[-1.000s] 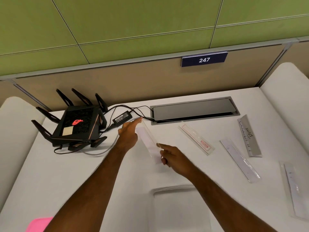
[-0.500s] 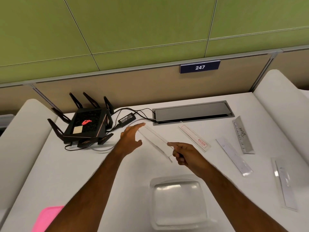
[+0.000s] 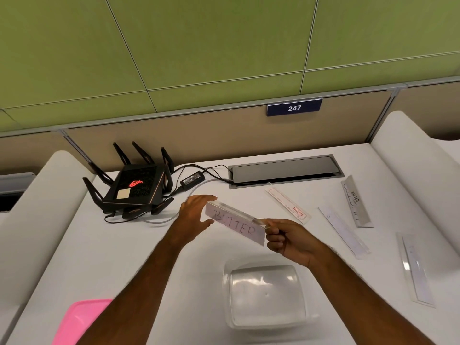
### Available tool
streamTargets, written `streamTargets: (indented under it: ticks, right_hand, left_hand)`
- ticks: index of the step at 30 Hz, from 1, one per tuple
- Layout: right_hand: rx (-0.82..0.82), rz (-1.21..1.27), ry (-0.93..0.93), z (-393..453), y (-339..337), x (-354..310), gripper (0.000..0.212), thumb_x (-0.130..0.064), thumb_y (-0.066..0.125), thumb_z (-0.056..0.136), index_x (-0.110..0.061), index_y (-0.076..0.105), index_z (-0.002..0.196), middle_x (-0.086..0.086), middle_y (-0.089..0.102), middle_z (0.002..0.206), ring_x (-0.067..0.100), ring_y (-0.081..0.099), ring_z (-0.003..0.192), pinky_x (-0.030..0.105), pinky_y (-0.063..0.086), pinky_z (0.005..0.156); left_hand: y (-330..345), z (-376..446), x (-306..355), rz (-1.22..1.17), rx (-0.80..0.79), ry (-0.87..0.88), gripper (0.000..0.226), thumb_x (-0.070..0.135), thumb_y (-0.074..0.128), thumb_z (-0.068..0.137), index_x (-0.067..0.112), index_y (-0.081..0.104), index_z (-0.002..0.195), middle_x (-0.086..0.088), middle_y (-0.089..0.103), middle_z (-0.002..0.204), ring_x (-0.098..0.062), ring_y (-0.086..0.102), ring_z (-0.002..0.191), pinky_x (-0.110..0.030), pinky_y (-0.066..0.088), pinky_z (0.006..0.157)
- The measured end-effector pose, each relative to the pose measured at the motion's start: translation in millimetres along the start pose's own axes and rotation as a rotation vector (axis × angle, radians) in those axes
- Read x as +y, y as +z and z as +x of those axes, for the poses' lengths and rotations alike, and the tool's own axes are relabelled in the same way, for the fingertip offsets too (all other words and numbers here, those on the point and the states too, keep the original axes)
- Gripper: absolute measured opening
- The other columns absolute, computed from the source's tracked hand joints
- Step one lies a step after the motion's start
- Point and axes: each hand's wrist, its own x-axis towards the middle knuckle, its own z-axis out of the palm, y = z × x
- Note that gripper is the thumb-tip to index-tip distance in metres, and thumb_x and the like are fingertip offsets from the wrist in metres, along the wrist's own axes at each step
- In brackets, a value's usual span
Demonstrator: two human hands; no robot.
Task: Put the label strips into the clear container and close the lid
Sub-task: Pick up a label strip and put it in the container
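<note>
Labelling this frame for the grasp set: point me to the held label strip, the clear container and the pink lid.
held label strip [image 3: 235,226]: head view, middle of its handwritten face.
clear container [image 3: 267,293]: head view, bare floor inside, no strips in it.
pink lid [image 3: 78,318]: head view, flat top near the desk's front left edge.
</note>
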Motion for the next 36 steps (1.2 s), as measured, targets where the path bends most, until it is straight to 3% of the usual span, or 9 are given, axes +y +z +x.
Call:
streamTargets:
  ticks: [4, 8, 11, 14, 19, 24, 29, 33, 36]
  right_hand:
    - [0.035, -0.032, 0.002, -4, -4, 1, 0.038, -0.009, 0.051, 0.099, 0.009, 0.058, 0.132, 0.002, 0.039, 0.072, 0.009, 0.028, 0.055, 0.022, 0.026, 0.051]
    - [0.16, -0.325, -0.056, -10, -4, -3, 0.033, -0.018, 0.053, 0.102, 0.006, 0.066, 0.121, 0.011, 0.058, 0.077, 0.014, 0.047, 0.06, 0.023, 0.038, 0.053]
    - [0.259, -0.536, -0.125, -12, -5, -2, 0.032, -0.025, 0.049, 0.104, -0.004, 0.071, 0.113, 0.02, 0.072, 0.1, 0.023, 0.064, 0.079, 0.032, 0.048, 0.068]
    - [0.348, -0.694, -0.193, -9, -8, -1, 0.035, -0.035, 0.053, 0.099, -0.009, 0.071, 0.113, 0.01, 0.077, 0.103, 0.027, 0.07, 0.097, 0.034, 0.053, 0.073]
    - [0.42, -0.739, -0.333, -12, -16, 3, 0.032, -0.025, 0.043, 0.106, -0.014, 0.074, 0.108, 0.006, 0.077, 0.102, 0.03, 0.069, 0.106, 0.048, 0.058, 0.086]
    - [0.391, -0.856, -0.461, -22, -26, 3, 0.025, -0.043, 0.051, 0.102, -0.031, 0.064, 0.12, 0.0, 0.068, 0.118, 0.018, 0.065, 0.116, 0.038, 0.059, 0.091]
    - [0.272, -1.109, -0.47, -31, -39, -3, 0.077, -0.039, 0.084, 0.08, -0.047, 0.038, 0.142, -0.012, 0.055, 0.141, 0.004, 0.052, 0.131, 0.029, 0.051, 0.101]
    - [0.267, -1.139, -0.489, -28, -45, -10, 0.069, -0.032, 0.08, 0.085, -0.047, 0.042, 0.14, -0.012, 0.054, 0.144, 0.007, 0.05, 0.134, 0.038, 0.052, 0.104]
    - [0.292, -1.155, -0.49, -25, -47, -13, 0.062, -0.026, 0.076, 0.089, -0.045, 0.044, 0.139, -0.019, 0.058, 0.139, 0.002, 0.052, 0.131, 0.035, 0.054, 0.101]
  left_hand:
    - [-6, -7, 0, -0.026, -0.004, 0.034, 0.065, 0.027, 0.082, 0.078, 0.033, 0.047, 0.132, 0.01, 0.055, 0.132, -0.011, 0.041, 0.128, -0.032, 0.033, 0.11]
    - [-12, -16, 1, -0.041, -0.024, 0.063, 0.06, 0.026, 0.082, 0.078, 0.034, 0.048, 0.127, 0.014, 0.056, 0.125, -0.003, 0.044, 0.118, -0.023, 0.04, 0.102]
    - [-15, -23, 4, -0.065, -0.046, 0.07, 0.057, 0.026, 0.081, 0.078, 0.036, 0.049, 0.124, 0.022, 0.054, 0.119, 0.003, 0.047, 0.112, -0.012, 0.045, 0.093]
    - [-16, -28, 8, -0.109, -0.054, 0.066, 0.055, 0.024, 0.082, 0.078, 0.035, 0.05, 0.121, 0.022, 0.056, 0.117, 0.009, 0.049, 0.111, -0.005, 0.043, 0.087]
    - [-8, -38, 16, -0.171, -0.051, 0.065, 0.056, 0.029, 0.083, 0.076, 0.034, 0.051, 0.121, 0.025, 0.057, 0.118, -0.001, 0.052, 0.116, -0.013, 0.05, 0.086]
    - [0, -43, 22, -0.244, -0.029, 0.014, 0.058, 0.03, 0.085, 0.072, 0.035, 0.052, 0.12, 0.024, 0.059, 0.118, 0.0, 0.053, 0.113, -0.014, 0.049, 0.083]
    - [9, -45, 30, -0.307, -0.011, -0.048, 0.061, 0.033, 0.088, 0.07, 0.031, 0.057, 0.122, 0.02, 0.061, 0.119, 0.003, 0.055, 0.107, -0.009, 0.046, 0.082]
    - [12, -44, 33, -0.336, -0.017, -0.07, 0.061, 0.035, 0.089, 0.069, 0.031, 0.057, 0.122, 0.02, 0.062, 0.118, 0.002, 0.057, 0.106, -0.01, 0.046, 0.084]
    - [13, -42, 35, -0.342, -0.027, -0.084, 0.061, 0.037, 0.088, 0.069, 0.032, 0.058, 0.122, 0.02, 0.063, 0.118, 0.002, 0.057, 0.105, -0.012, 0.048, 0.084]
